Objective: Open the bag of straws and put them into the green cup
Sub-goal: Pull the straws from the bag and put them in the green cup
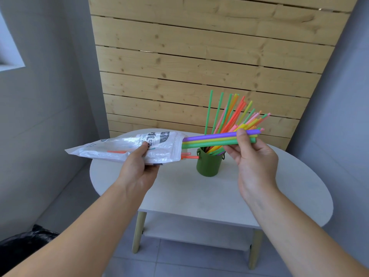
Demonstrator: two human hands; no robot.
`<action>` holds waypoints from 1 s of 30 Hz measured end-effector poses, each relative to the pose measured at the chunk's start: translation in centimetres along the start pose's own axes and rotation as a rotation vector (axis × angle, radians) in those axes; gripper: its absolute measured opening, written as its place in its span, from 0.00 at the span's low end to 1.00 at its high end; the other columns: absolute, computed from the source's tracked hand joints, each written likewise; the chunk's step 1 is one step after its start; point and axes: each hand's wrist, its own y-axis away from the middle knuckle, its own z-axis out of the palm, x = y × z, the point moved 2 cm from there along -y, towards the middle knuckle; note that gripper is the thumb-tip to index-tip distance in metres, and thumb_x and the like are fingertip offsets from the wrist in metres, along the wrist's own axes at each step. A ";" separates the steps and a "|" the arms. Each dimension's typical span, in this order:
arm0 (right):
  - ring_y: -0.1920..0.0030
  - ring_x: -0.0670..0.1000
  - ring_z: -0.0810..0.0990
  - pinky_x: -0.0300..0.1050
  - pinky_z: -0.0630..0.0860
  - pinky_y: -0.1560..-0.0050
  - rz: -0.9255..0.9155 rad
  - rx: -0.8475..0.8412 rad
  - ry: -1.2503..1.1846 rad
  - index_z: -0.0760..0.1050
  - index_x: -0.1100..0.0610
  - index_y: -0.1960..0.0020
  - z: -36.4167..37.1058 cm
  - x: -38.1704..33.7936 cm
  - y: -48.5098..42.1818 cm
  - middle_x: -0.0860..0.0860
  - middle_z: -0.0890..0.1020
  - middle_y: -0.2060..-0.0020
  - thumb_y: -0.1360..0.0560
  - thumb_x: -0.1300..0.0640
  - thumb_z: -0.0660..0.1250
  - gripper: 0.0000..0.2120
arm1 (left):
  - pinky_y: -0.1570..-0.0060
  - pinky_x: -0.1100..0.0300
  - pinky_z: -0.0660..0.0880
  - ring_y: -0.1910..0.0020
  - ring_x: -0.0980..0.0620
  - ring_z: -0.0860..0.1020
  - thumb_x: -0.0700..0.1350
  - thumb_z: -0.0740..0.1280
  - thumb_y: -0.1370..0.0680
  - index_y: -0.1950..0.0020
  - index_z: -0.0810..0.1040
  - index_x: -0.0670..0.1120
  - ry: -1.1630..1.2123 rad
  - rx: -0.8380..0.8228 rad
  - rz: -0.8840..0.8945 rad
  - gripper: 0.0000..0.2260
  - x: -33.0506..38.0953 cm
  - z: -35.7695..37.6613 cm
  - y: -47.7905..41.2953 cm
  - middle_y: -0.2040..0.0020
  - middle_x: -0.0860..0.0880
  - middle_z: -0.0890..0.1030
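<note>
Two bare forearms reached up from the bottom edge toward a small white table; the left hand gripped a clear printed plastic bag from below, its thumb pressed on the upper face and its fingers curled under; the bag was held lying nearly level in the air, off the left rim of the table, with its open mouth turned to the right. The right hand pinched a bundle of thick straws, purple, yellow and green, between thumb and fingers near their right ends; the left ends of that bundle sat inside the bag's mouth, and the bundle ran level just above the rim of the green cup. Two orange straws stuck out of the lower part of the mouth, their tips next to the cup's rim; another orange one showed through the plastic further left. The cup stood upright on the table, toward its back; many thin straws in green, orange, pink and yellow stood in it, fanned up and to the right. Behind the table leaned a wooden panel of pale slats; a shelf sat under the tabletop; a black sack lay on the floor at lower left.
</note>
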 end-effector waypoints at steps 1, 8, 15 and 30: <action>0.60 0.50 0.86 0.45 0.83 0.53 -0.016 0.005 0.007 0.85 0.56 0.60 -0.3 -0.2 -0.2 0.53 0.85 0.61 0.22 0.58 0.72 0.08 | 0.68 0.60 0.82 0.64 0.51 0.88 0.37 0.68 0.18 0.42 0.80 0.40 -0.002 0.009 0.006 0.06 0.0 -0.1 -0.1 0.62 0.47 0.88; 0.57 0.52 0.86 0.47 0.84 0.52 -0.091 0.075 0.052 0.85 0.55 0.61 -3.4 -1.8 -1.9 0.52 0.87 0.61 0.22 0.57 0.72 0.09 | 0.69 0.59 0.82 0.65 0.53 0.88 0.37 0.68 0.18 0.34 0.77 0.42 -0.004 0.055 0.048 0.12 -0.2 -0.4 -0.7 0.61 0.48 0.88; 0.60 0.50 0.85 0.45 0.83 0.52 -0.127 0.149 0.075 0.82 0.57 0.60 -5.6 -3.0 -3.1 0.54 0.83 0.61 0.22 0.57 0.72 0.09 | 0.70 0.59 0.82 0.65 0.52 0.88 0.38 0.68 0.18 0.32 0.76 0.42 -0.019 0.043 0.051 0.14 -0.7 -0.3 -0.9 0.63 0.49 0.88; 0.59 0.55 0.84 0.46 0.83 0.54 -0.077 0.094 0.065 0.82 0.60 0.59 -5.7 -2.4 -3.0 0.60 0.81 0.58 0.22 0.58 0.71 0.09 | 0.69 0.59 0.82 0.63 0.53 0.88 0.39 0.68 0.17 0.32 0.76 0.43 -0.085 -0.004 0.034 0.13 -2.3 0.3 -1.0 0.57 0.49 0.89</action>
